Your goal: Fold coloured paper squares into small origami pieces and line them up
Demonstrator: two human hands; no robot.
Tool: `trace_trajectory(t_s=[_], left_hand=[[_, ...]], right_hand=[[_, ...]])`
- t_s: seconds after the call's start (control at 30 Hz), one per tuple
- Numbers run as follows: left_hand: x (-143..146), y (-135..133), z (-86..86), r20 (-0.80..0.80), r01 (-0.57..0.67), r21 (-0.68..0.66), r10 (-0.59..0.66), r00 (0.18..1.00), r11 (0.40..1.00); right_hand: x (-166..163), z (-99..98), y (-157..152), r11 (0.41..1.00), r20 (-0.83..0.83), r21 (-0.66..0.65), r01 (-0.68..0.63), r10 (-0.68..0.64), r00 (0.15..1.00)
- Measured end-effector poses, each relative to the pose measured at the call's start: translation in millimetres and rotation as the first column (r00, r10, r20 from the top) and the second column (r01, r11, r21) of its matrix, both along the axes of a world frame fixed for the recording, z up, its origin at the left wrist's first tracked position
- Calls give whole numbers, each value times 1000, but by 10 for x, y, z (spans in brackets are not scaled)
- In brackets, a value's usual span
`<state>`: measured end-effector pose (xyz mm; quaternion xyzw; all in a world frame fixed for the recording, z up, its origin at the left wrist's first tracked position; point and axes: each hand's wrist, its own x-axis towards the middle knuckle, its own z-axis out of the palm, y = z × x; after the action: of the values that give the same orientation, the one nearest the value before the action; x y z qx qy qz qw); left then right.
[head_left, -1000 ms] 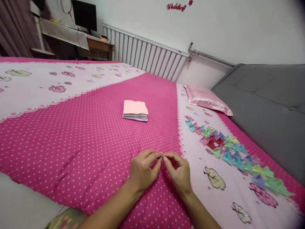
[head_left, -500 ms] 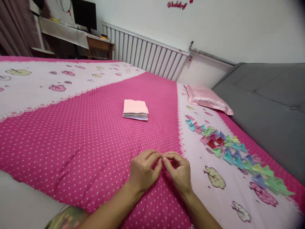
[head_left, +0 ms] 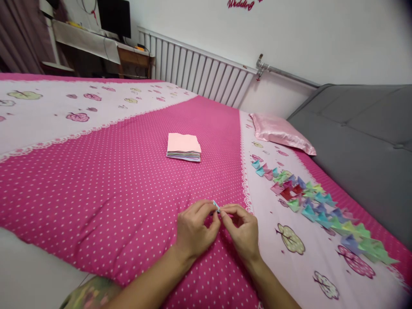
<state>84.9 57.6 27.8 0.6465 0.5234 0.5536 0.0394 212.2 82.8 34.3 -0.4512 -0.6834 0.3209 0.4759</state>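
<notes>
Head view: left hand (head_left: 193, 229) and right hand (head_left: 243, 231) pinch together on a small blue paper piece (head_left: 216, 206), low over the bed (head_left: 112, 171) for folding, nearer than the paper stack (head_left: 183, 147); finished folded shapes (head_left: 318, 206) rowed rightward.

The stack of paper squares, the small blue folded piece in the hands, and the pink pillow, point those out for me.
stack of paper squares (head_left: 183, 143): head view, on the pink top sheet.
small blue folded piece (head_left: 216, 205): head view, on the tip showing between the fingertips.
pink pillow (head_left: 279, 132): head view, on its satin top.

Head-worn view, forward and down, bed (head_left: 128, 180) close
</notes>
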Motion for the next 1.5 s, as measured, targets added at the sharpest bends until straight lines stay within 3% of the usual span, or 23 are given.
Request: trace_trajectory(t_s=[0.2,0.4,0.53,0.67,0.87,1.03,1.17,1.37,1.5], left_hand=[[-20,28,28,315,102,-178,-42,948,979],[-37,104,62,705,319,-329,6,709,889],[-59,131,110,816,378,-366,97,570,851],[-83,140,138,867,414,-332,101,489,848],[-89,143,145,878,431,-330,106,467,840],[-61,146,105,836,424,-380,110,537,822],[-53,150,85,818,382,-385,119,563,840],[-80,157,57,792,342,-351,81,605,872],[-83,154,44,784,372,-320,23,620,871]], right_hand=[[5,5,0,996,-123,-82,17,-27,992],[23,-64,29,985,-276,-172,24,-72,958],[15,-70,37,962,-364,-272,5,-108,925],[-4,-48,35,957,-366,-289,30,-139,920],[10,-14,0,985,-197,-170,41,-75,978],[4,-2,-20,999,-66,47,23,-20,998],[4,-1,-21,991,6,137,3,-4,1000],[-9,43,-51,927,208,359,-110,36,977],[-12,18,-45,875,309,469,-116,-40,950]])
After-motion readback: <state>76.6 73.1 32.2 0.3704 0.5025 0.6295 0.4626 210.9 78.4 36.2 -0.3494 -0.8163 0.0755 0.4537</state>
